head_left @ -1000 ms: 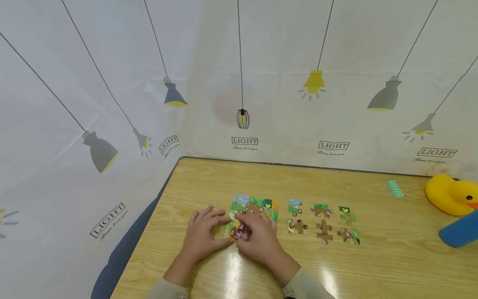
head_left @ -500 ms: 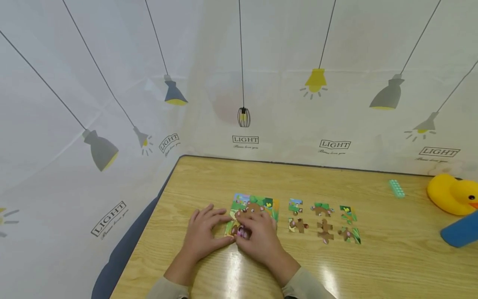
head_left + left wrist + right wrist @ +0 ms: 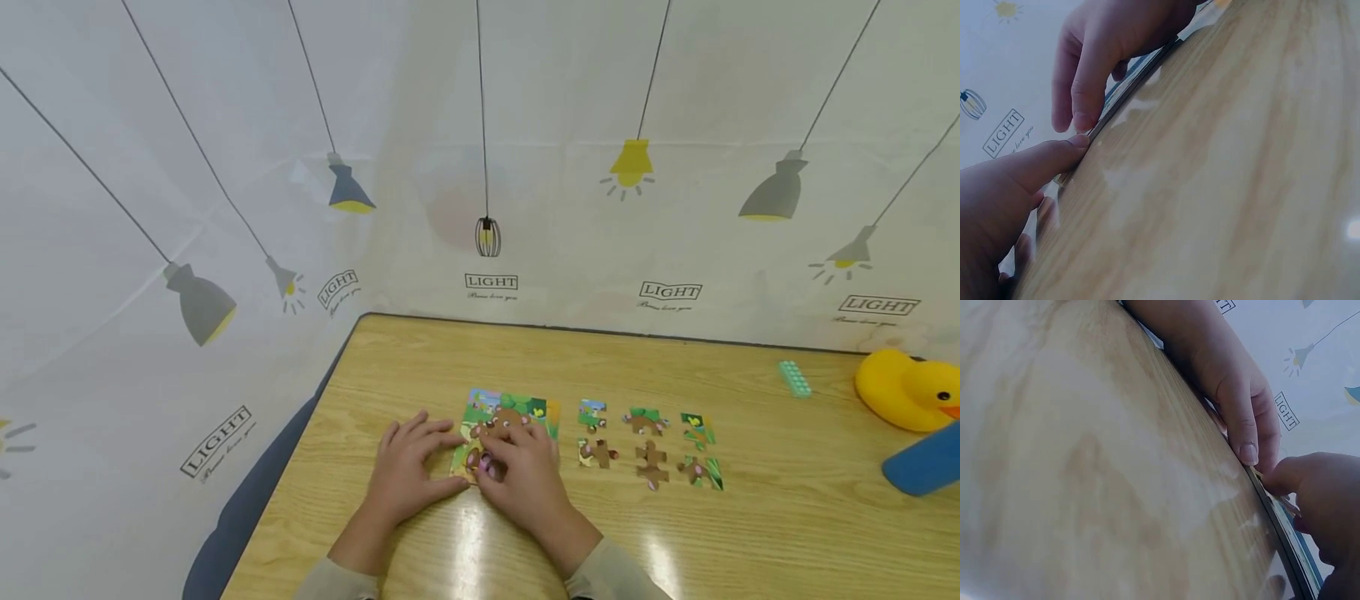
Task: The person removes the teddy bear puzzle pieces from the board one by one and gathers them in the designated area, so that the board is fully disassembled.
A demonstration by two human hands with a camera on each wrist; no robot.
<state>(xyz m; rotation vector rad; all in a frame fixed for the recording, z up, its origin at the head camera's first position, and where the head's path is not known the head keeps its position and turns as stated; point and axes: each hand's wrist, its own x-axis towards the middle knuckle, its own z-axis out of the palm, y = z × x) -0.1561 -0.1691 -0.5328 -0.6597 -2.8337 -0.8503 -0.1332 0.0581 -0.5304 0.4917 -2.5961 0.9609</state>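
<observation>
A square bear puzzle (image 3: pixel 480 406) lies flat on the table. My left hand (image 3: pixel 408 467) rests along its left side, fingers spread, with the thumb tip at the lower left corner. Over the puzzle's lower right part is my right hand (image 3: pixel 528 479), thumb and index finger pinching a brown and pink puzzle piece (image 3: pixel 492 469), mostly covered by the hand. From the side, in the right wrist view, a light edge of the piece (image 3: pixel 1288 504) shows beneath the right fingers. In the left wrist view the left thumb (image 3: pixel 1075 141) meets the puzzle's edge beside the right fingertips.
Several loose puzzle pieces (image 3: pixel 652 464) lie in two rows to the right of the puzzle. Farther right are a mint toy brick (image 3: pixel 795 379), a yellow rubber duck (image 3: pixel 896 392) and a blue object (image 3: pixel 922 462). A lamp-printed wall covering (image 3: pixel 420 250) borders the table's back and left.
My right thumb and index finger have shifted slightly right over the puzzle's lower part. The left hand and the loose pieces stay where they were.
</observation>
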